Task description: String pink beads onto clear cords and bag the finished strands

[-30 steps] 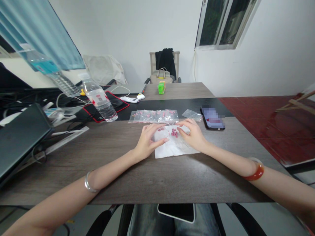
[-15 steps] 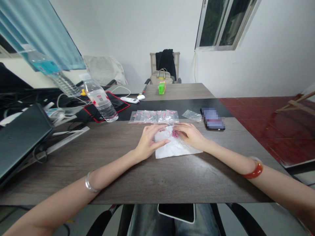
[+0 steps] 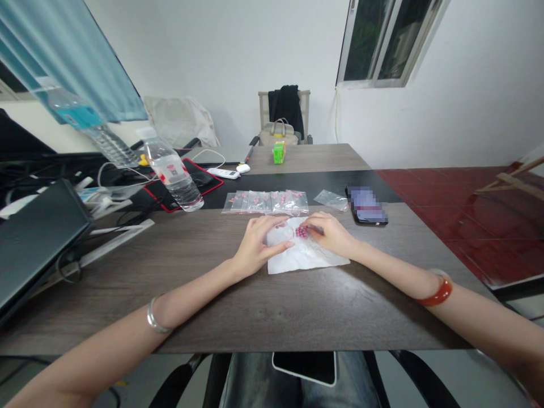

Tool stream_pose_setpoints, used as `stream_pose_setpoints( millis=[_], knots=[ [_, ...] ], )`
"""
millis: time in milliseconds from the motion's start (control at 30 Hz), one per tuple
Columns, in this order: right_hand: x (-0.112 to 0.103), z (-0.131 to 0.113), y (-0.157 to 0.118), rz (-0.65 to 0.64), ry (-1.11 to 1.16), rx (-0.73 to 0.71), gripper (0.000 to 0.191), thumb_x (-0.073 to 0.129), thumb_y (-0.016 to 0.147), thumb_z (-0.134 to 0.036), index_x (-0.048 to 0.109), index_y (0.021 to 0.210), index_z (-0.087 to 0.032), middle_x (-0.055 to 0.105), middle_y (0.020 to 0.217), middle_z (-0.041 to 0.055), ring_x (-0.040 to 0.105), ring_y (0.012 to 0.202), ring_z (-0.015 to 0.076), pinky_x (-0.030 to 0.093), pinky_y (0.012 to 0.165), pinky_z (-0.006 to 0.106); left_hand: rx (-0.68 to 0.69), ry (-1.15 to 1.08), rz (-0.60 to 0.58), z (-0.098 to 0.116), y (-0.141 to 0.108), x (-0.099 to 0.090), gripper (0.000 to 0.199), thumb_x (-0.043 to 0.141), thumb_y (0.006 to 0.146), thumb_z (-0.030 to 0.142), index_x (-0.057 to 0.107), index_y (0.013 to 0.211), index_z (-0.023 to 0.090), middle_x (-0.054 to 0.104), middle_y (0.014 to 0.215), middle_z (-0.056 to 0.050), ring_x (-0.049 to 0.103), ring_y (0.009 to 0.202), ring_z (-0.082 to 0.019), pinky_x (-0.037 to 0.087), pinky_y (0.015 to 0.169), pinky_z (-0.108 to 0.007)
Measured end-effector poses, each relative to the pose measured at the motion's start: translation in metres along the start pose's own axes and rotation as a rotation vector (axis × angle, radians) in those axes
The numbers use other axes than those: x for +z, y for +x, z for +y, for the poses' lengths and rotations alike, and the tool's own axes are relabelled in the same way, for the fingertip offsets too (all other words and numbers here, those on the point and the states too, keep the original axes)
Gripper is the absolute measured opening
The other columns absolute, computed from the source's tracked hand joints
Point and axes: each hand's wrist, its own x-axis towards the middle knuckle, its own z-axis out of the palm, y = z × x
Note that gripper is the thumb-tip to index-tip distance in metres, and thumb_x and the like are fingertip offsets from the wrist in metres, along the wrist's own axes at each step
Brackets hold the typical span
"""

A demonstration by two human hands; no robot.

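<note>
A white sheet of tissue-like paper lies on the table under both hands. On it sits a small cluster of pinkish-red beads. My left hand rests at the paper's left edge, thumb and fingers apart, beside a clear piece with a reddish edge whose kind I cannot make out. My right hand reaches in from the right. Its fingers are curled and its fingertips are closed together at the beads' right side; anything between them is too small to tell. Behind the paper lies a row of clear zip bags holding pink beads.
A clear plastic bag and a phone lie at the right. To the left are water bottles, cables and a dark laptop. A green box stands farther back. A tablet-like device rests on my lap.
My right hand's fingers have drawn in and curled at the beads, uncovering a little more of the cluster. My left hand stays nearly still.
</note>
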Motion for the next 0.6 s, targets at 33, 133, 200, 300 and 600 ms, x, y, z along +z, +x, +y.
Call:
stream_pose_setpoints(
  millis=[33, 133, 200, 300, 600],
  knots=[
    [-0.0005, -0.0003, 0.0002, -0.003, 0.002, 0.004, 0.020, 0.055, 0.084, -0.008, 0.071, 0.089, -0.018, 0.070, 0.090, 0.0068, 0.062, 0.088, 0.0194, 0.049, 0.082, 0.036, -0.001, 0.000, -0.003, 0.0001, -0.0001, -0.0001, 0.046, 0.059, 0.086, 0.053, 0.056, 0.123, 0.025, 0.069, 0.107, -0.006, 0.061, 0.101, -0.024, 0.038, 0.089, -0.040],
    [-0.0010, -0.0006, 0.0000, -0.015, 0.003, 0.016, 0.018, 0.057, 0.084, -0.011, 0.072, 0.089, -0.019, 0.069, 0.090, 0.0064, 0.061, 0.088, 0.0193, 0.049, 0.080, 0.035, -0.022, 0.008, -0.017, 0.0006, -0.0002, 0.0000, 0.045, 0.061, 0.085, 0.052, 0.056, 0.122, 0.026, 0.068, 0.109, -0.006, 0.061, 0.102, -0.025, 0.038, 0.090, -0.041],
    [-0.0009, -0.0008, -0.0004, -0.013, 0.008, 0.021, 0.016, 0.058, 0.084, -0.012, 0.072, 0.088, -0.019, 0.069, 0.089, 0.0061, 0.061, 0.088, 0.0191, 0.049, 0.080, 0.035, -0.029, 0.014, -0.021, 0.0006, -0.0002, 0.0002, 0.045, 0.062, 0.085, 0.052, 0.057, 0.121, 0.026, 0.068, 0.110, -0.006, 0.061, 0.103, -0.025, 0.038, 0.090, -0.041],
    [-0.0010, -0.0017, -0.0006, 0.004, 0.020, 0.030, 0.015, 0.059, 0.083, -0.013, 0.072, 0.086, -0.020, 0.068, 0.086, 0.0052, 0.061, 0.086, 0.0187, 0.048, 0.079, 0.035, -0.022, 0.015, -0.020, 0.0002, -0.0002, 0.0006, 0.045, 0.062, 0.084, 0.052, 0.057, 0.121, 0.027, 0.068, 0.112, -0.006, 0.061, 0.103, -0.025, 0.038, 0.090, -0.041],
    [-0.0010, -0.0052, 0.0005, 0.014, 0.056, 0.088, 0.012, 0.059, 0.081, -0.011, 0.068, 0.078, -0.019, 0.070, 0.081, 0.0042, 0.063, 0.081, 0.0189, 0.048, 0.078, 0.035, 0.008, 0.024, -0.024, -0.0017, -0.0007, 0.0017, 0.046, 0.062, 0.085, 0.052, 0.056, 0.121, 0.025, 0.068, 0.115, -0.008, 0.061, 0.104, -0.025, 0.037, 0.089, -0.041]
  ],
)
